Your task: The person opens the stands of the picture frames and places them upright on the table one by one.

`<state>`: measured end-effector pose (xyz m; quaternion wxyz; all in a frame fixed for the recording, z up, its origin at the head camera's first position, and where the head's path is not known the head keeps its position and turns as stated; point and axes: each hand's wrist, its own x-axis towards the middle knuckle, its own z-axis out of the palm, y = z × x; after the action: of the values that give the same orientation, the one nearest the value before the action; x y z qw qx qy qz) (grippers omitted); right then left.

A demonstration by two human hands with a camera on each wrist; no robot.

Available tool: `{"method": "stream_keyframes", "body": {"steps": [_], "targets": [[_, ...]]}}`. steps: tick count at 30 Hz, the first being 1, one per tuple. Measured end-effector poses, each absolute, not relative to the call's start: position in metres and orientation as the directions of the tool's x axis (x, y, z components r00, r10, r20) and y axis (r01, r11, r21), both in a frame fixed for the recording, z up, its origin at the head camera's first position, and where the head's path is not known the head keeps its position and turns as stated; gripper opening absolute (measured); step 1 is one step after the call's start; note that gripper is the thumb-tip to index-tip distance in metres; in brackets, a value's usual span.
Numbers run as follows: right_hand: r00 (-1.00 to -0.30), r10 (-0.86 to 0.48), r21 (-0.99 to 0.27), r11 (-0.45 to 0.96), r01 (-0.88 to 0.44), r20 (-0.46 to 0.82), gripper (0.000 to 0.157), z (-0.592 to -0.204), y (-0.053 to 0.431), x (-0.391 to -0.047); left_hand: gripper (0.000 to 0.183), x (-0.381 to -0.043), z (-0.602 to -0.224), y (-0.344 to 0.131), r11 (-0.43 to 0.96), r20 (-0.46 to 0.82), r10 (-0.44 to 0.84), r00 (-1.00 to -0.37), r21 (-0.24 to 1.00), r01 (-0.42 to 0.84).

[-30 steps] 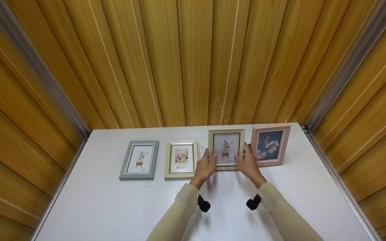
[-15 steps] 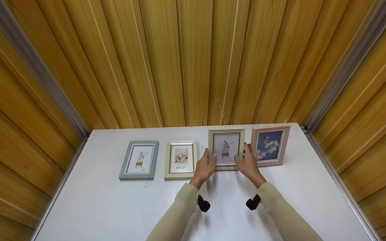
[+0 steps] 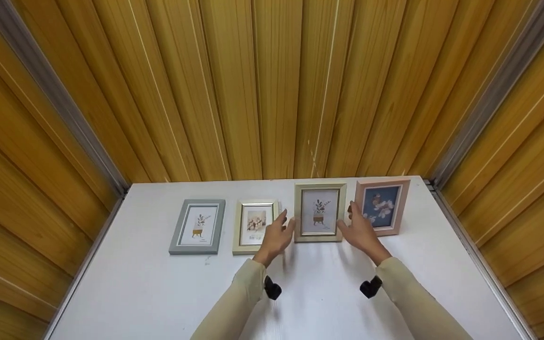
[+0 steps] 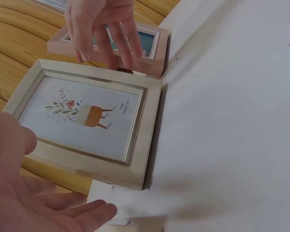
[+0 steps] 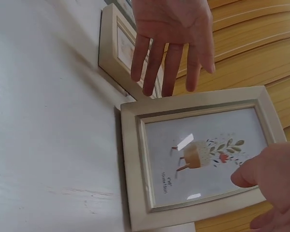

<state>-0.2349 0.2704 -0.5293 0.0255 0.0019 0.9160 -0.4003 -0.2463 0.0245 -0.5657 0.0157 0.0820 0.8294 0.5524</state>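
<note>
A cream picture frame (image 3: 320, 212) with a potted-plant print stands upright on the white table (image 3: 319, 302). My left hand (image 3: 276, 238) is just off its left side, fingers spread and holding nothing. On the opposite side, my right hand (image 3: 361, 232) is also open, its thumb close by the frame's edge and its fingers overlapping the pink picture frame (image 3: 397, 208) in the head view. Both wrist views show the cream frame (image 4: 142, 140) between the two hands, with straight, loose fingers.
To the left are a second cream frame (image 3: 237, 236) with a small photo and a grey-green frame (image 3: 176, 236) with a plant print. Wood-patterned panels (image 3: 272, 94) rise behind the table, and metal posts (image 3: 76, 108) mark the corners.
Both hands have let go of the cream frame and moved outward, left hand to the left, right hand to the right. The frame stays standing in its place.
</note>
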Motion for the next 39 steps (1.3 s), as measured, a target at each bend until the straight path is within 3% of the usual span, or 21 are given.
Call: {"method": "stream_keyframes", "body": {"steps": [12, 19, 39], "targets": [[-0.995, -0.1, -0.56, 0.824, -0.081, -0.004, 0.075, -0.476, 0.249, -0.219, 0.052, -0.243, -0.554, -0.027, 0.532, 0.264, 0.158, -0.951, 0.789, 0.308], [-0.983, -0.181, -0.537, 0.827, -0.169, 0.029, 0.066, -0.465, 0.221, -0.213, 0.053, -0.24, -0.549, -0.05, 0.569, 0.268, 0.112, -0.957, 0.772, 0.283], [-0.947, -0.322, -0.599, 0.76, -0.253, -0.009, 0.063, -0.479, 0.151, -0.219, 0.055, -0.232, -0.553, -0.095, 0.602, 0.293, 0.018, -0.956, 0.761, 0.244]]}}
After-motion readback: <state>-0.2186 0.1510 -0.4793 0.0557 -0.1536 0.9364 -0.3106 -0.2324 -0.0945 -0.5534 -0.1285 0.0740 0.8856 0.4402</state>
